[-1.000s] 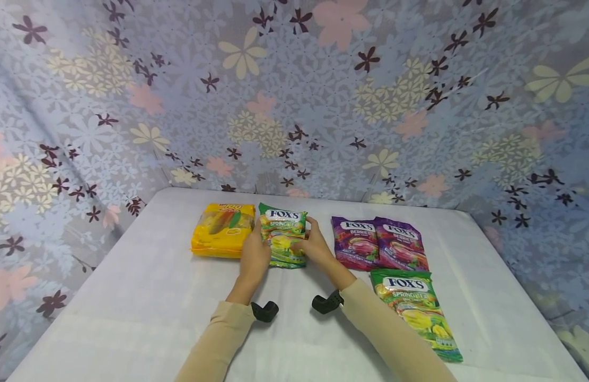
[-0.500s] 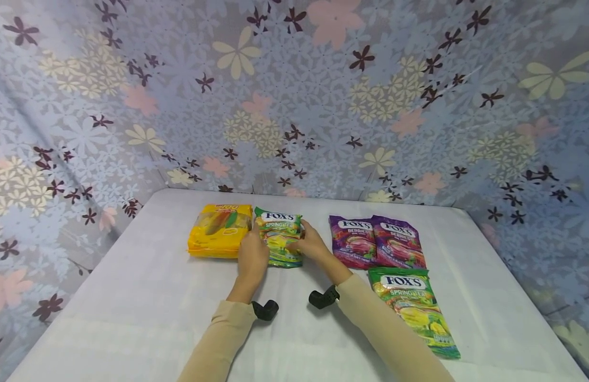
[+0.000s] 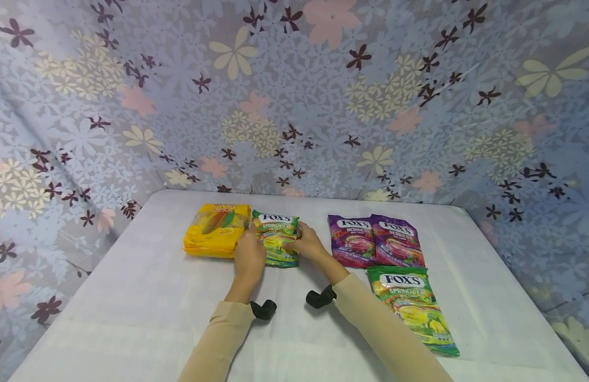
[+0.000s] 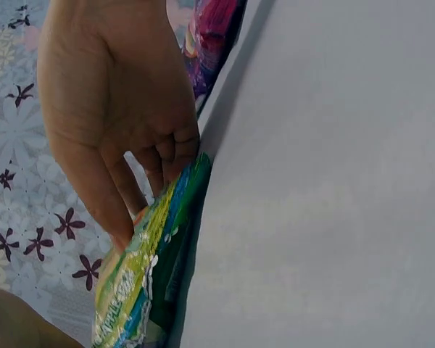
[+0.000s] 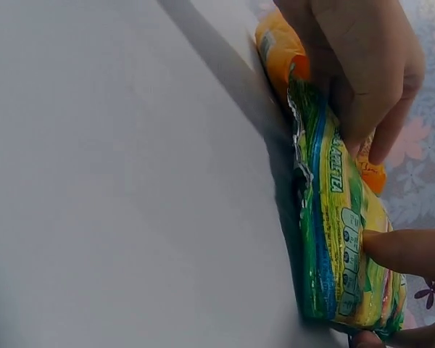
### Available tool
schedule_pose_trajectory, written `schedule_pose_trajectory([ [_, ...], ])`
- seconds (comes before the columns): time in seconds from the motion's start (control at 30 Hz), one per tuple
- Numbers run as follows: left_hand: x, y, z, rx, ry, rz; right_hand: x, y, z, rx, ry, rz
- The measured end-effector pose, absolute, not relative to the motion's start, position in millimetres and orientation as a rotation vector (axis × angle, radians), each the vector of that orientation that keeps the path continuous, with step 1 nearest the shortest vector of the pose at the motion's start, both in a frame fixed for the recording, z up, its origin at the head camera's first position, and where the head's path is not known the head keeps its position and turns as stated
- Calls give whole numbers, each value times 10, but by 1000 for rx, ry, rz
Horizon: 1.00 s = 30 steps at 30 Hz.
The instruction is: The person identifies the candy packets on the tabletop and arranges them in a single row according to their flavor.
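Note:
A green Fox's Spring Tea candy bag (image 3: 276, 240) lies between my two hands near the middle of the table, its printed front facing up. My left hand (image 3: 249, 255) grips its left edge, beside a yellow candy bag (image 3: 212, 233). On the opposite edge my right hand (image 3: 309, 245) pinches it, thumb (image 5: 406, 250) on the front and fingers at the side. In the left wrist view, the right hand (image 4: 119, 87) reaches over the green bag (image 4: 134, 283). The right wrist view has the left hand (image 5: 366, 61) over the bag's other end; its fingertips are partly hidden.
Two purple Fox's Berries bags (image 3: 352, 241) lie side by side, slightly overlapping, to the right. Below them, another Spring Tea bag (image 3: 413, 310) is partly covered by the right sleeve (image 3: 385, 329). Flowered cloth (image 3: 294, 95) hangs behind the white table (image 3: 132, 297).
Both hands have brought the green candy bag slightly left and its top edge lower. The other bags keep their places, while the whole head view has shifted a little.

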<state>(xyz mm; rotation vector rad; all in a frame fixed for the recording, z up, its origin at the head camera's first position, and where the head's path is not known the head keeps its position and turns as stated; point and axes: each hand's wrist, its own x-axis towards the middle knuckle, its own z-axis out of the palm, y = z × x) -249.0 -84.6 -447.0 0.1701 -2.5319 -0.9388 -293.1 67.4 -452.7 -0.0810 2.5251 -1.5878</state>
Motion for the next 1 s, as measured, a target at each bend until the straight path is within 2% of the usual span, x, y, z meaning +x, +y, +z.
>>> schedule_pose_trajectory([
  [0.47,-2405,-762,-4275,64,-2503,-963,-2863,698,-4506,-53,2532,-1649],
  [0.73,-2301,-678,-4143,-5,-2404,-1376,-2726,828,-4328,-68,2424,-1703],
  [1.0,-2136,-507,-4019,-19,-2365,-1868,-2504,1240,-4190,-153,2370,-1737],
])
